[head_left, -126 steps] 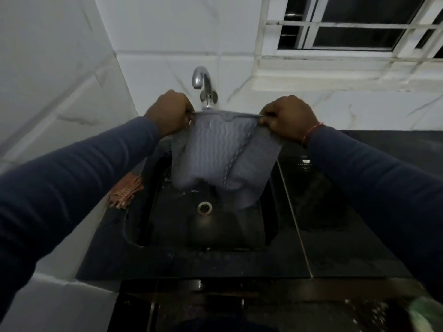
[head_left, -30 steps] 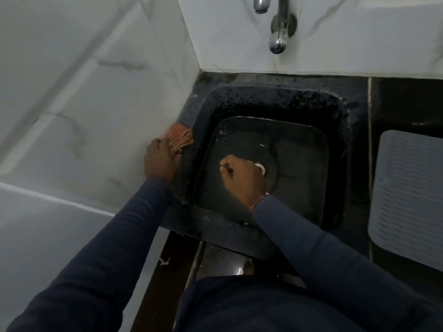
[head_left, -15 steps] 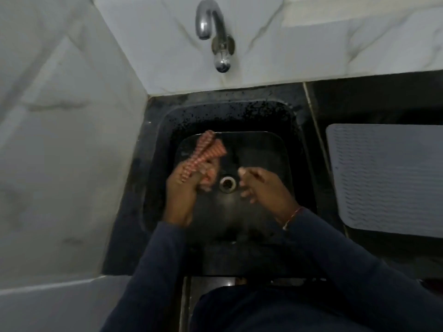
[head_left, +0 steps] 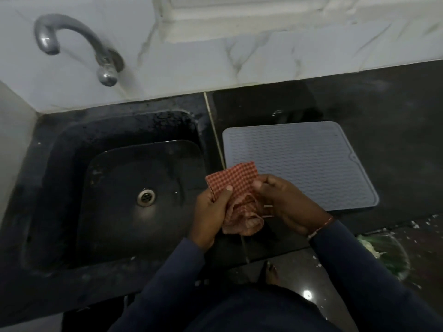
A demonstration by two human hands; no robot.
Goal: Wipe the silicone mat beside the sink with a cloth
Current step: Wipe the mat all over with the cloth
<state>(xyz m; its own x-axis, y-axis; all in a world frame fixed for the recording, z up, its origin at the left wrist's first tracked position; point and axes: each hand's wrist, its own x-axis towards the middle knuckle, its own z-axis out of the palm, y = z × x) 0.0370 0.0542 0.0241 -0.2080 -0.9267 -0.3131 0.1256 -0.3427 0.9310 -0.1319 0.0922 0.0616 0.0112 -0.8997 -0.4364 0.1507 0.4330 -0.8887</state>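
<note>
The grey ribbed silicone mat (head_left: 304,161) lies flat on the black counter just right of the sink (head_left: 60,149). A red-and-white checked cloth (head_left: 236,182) is held above the counter's front edge, over the mat's near left corner. My left hand (head_left: 211,209) grips the cloth's left side with the thumb on top. My right hand (head_left: 285,202) pinches its right side. The cloth's lower part hangs bunched between both hands.
A curved metal tap (head_left: 72,41) juts from the marble wall over the sink, whose drain (head_left: 146,197) shows in the basin. Black counter (head_left: 383,121) stretches right of the mat. A green-strewn dish (head_left: 383,255) and white scraps lie on the floor at right, near my bare foot (head_left: 269,271).
The mat went from held over the sink to lying on the counter. My left hand picked the cloth up from the sink's left rim, and both hands now hold it by the mat.
</note>
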